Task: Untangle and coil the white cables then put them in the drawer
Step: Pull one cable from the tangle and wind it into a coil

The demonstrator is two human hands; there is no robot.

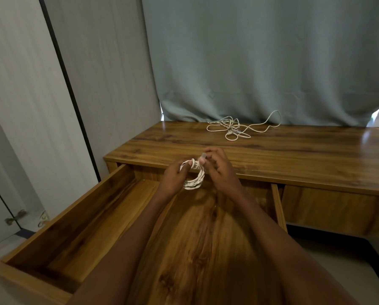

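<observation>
White coil [194,180] clamped by both hands' fingers [208,160] over the drawer [109,208]. Loosen now and the loops could spring apart.

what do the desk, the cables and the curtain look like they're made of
Desk: wood or wood-look laminate, with printed-looking grain and a glossy glare.
Coiled cable and loose cable: white, smooth plastic-looking jacket that bends easily.
Curtain: grey-green matte fabric, hanging in soft folds.

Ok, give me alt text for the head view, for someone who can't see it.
Both hands, left hand and right hand, hold a coiled white cable above an open wooden drawer. A second white cable lies tangled on the desk top near a grey curtain.
</observation>
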